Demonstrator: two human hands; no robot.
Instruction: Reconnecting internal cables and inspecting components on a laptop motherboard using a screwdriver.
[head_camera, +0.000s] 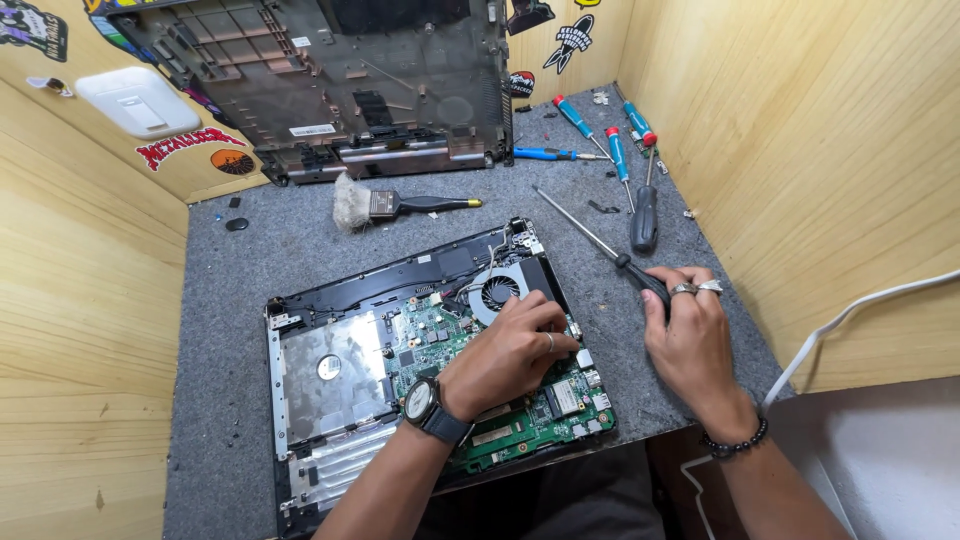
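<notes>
Left hand (510, 352) resting curled on green motherboard (500, 395), beside fan (497, 291).
I'm seeing right hand (690, 335) pinching black-handled screwdriver (610, 252) on mat.

bare mat (250, 300) left of opened laptop (340, 380), screwdrivers (640, 215) crowding right, brush (400, 205) behind

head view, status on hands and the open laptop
Left hand resting on green circuit board beside round fan. Right hand gripping long black-handled screwdriver. Nothing blocking.
</notes>
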